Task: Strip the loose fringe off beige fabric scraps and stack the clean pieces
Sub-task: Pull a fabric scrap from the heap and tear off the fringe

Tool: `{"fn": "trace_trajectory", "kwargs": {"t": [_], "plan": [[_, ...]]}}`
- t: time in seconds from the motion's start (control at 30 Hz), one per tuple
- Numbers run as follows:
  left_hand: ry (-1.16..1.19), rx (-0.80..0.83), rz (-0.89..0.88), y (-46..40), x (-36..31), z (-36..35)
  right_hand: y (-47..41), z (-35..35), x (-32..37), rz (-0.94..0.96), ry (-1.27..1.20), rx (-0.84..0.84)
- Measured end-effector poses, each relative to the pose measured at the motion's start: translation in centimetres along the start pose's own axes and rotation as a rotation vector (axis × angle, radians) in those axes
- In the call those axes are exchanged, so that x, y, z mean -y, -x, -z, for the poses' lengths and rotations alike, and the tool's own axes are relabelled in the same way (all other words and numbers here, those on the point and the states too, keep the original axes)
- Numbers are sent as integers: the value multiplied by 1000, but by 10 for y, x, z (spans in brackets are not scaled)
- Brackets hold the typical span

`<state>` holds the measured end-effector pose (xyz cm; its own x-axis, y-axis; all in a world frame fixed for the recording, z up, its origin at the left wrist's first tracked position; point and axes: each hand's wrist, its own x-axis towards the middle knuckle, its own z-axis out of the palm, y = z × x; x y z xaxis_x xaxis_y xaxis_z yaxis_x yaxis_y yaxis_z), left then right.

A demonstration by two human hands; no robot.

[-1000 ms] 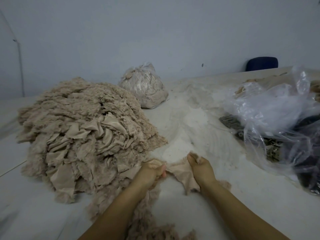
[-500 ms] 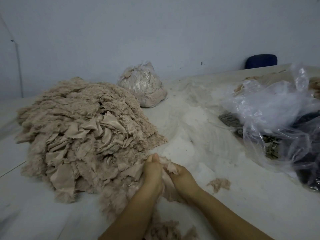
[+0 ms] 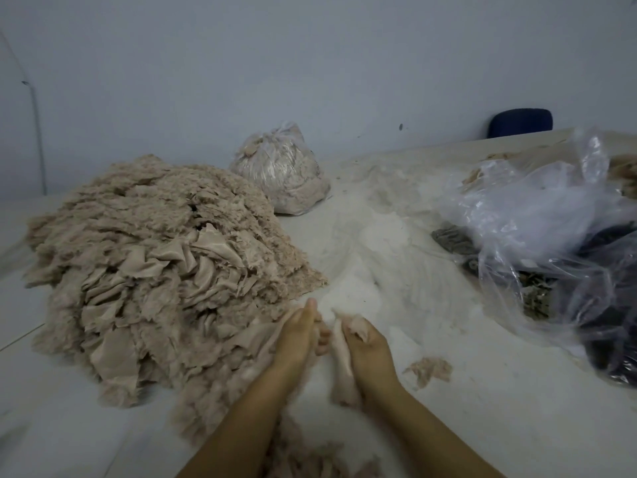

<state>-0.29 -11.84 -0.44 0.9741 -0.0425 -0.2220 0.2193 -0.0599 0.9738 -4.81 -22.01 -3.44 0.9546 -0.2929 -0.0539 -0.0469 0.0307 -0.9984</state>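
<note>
right hand (image 3: 366, 343) grips fabric scrap (image 3: 341, 370)

The light is dim and soft, with a cold blue-grey look. No strong shadows fall on the worktop (image 3: 431, 339); it is only a little darker under the fabric pile (image 3: 155, 270). The clear plastic bag (image 3: 537, 215) at the right edge has small white shiny spots. The left hand (image 3: 296, 334) and the fluff near the front edge look smeared. The worktop's far edge bends, as a wide lens makes it.
</note>
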Motion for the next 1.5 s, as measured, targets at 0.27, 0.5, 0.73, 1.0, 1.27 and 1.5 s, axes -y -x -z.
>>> {"fn": "trace_trajectory", "kwargs": {"t": [0.27, 0.5, 0.73, 1.0, 1.27, 1.5], "plan": [[-9, 40, -199, -9, 1, -13, -47, 43, 19, 83, 163, -243], [-551, 92, -297, -17, 19, -15, -70, 86, 21, -71, 535, -222], [-981, 284, -694, -13, 33, -23, -56, 74, 1, 363, 1015, 296], [-1006, 317, -897, -15, 34, -13, -62, 69, -12, 243, 1367, 406], [-870, 510, -763, 0, 19, 26, -64, 69, -8, 243, 1412, 453], [-815, 520, -611, 7, 16, 36, -59, 64, -7, 226, 1418, 425]]}}
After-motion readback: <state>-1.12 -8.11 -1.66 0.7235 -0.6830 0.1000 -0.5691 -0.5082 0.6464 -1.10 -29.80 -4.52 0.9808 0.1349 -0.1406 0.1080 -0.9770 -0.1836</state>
